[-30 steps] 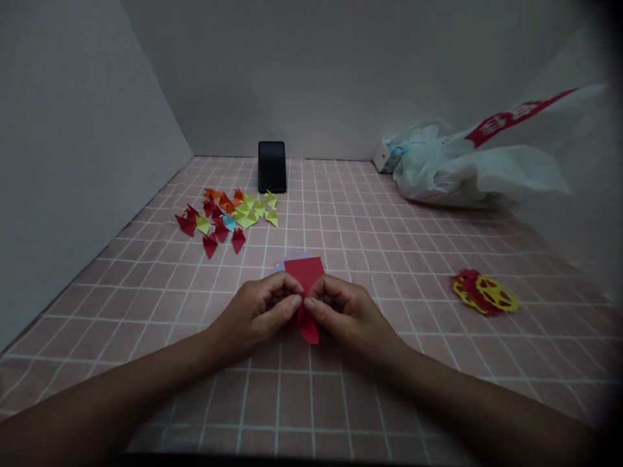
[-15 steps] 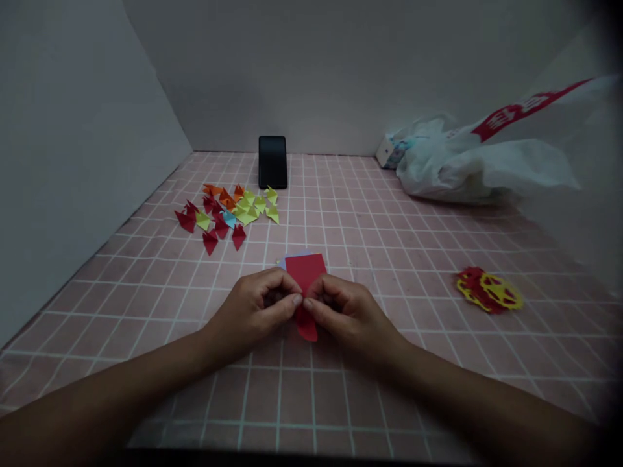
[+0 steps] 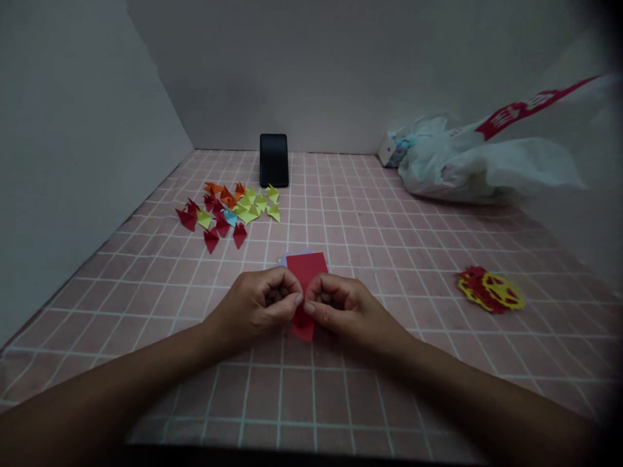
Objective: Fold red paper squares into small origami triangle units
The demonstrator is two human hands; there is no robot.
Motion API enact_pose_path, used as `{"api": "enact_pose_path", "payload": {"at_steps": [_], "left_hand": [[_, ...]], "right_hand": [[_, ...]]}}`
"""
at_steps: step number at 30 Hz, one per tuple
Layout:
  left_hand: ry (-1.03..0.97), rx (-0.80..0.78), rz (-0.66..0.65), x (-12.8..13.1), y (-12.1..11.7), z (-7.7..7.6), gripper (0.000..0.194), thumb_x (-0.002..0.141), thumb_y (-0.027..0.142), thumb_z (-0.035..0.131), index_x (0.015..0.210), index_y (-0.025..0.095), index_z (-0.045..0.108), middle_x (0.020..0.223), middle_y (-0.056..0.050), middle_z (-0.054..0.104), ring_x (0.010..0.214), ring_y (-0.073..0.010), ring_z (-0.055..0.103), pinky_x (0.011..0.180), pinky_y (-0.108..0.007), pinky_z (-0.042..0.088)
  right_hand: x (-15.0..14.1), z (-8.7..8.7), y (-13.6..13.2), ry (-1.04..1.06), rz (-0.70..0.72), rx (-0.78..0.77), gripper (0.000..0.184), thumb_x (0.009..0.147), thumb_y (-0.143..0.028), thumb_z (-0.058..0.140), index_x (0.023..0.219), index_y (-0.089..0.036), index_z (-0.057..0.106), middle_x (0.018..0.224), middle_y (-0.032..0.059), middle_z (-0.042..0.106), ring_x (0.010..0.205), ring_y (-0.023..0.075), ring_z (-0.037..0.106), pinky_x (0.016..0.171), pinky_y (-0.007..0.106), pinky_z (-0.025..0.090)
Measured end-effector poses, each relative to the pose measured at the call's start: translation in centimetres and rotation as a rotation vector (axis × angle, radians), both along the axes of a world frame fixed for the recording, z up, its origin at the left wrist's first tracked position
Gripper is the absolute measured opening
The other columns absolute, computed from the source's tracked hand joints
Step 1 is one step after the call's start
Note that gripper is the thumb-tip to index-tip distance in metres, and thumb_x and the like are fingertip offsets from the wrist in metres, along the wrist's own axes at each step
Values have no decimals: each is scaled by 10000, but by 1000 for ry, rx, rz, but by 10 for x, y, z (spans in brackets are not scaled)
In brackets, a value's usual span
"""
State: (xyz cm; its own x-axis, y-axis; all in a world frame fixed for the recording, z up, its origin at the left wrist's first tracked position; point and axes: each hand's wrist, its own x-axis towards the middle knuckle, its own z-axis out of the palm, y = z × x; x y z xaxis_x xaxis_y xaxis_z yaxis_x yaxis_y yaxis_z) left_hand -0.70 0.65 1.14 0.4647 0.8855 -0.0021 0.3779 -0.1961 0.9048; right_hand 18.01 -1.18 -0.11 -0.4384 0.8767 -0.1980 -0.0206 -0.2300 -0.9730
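Left hand [image 3: 257, 301] and right hand [image 3: 348, 308], pinched closed on red paper [image 3: 304, 331] nearer than phone [image 3: 274, 160]; even pressure should keep creases true.

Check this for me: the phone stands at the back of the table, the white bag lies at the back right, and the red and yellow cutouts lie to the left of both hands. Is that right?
Not quite: the cutouts lie to the right of both the left hand and the right hand, as the head view shows.
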Motion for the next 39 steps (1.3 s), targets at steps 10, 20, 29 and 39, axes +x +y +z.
{"api": "enact_pose_path", "payload": {"at_steps": [10,20,29,39], "left_hand": [[167,539,-27,1,-6,-5,108,807,72,563,722,135,589,614,26,594,501,-62,485,496,-172,356],[197,496,112,3,-10,-4,83,827,101,564,780,169,552,627,45,600,516,-70,552,513,-170,403],[-133,-124,287,10,-14,-1,93,829,259,590,795,195,532,636,30,624,551,-131,647,543,-236,534],[-189,-317,291,15,-17,4,145,810,267,613,740,188,515,587,28,659,526,-110,641,544,-210,508]], "right_hand": [[0,0,2,-113,-1,106,113,816,-249,621,755,-177,558,673,-22,547,602,101,466,542,237,344],[-1,7,-7,-258,-109,408,72,869,-239,581,836,-175,578,790,19,590,707,150,528,611,281,405],[-3,2,-12,-404,-234,808,221,840,-58,593,993,-204,529,981,45,578,888,183,541,753,330,439],[-1,-2,-7,-383,-299,685,185,857,-64,547,994,-188,544,938,39,577,805,164,559,714,317,453]]}}
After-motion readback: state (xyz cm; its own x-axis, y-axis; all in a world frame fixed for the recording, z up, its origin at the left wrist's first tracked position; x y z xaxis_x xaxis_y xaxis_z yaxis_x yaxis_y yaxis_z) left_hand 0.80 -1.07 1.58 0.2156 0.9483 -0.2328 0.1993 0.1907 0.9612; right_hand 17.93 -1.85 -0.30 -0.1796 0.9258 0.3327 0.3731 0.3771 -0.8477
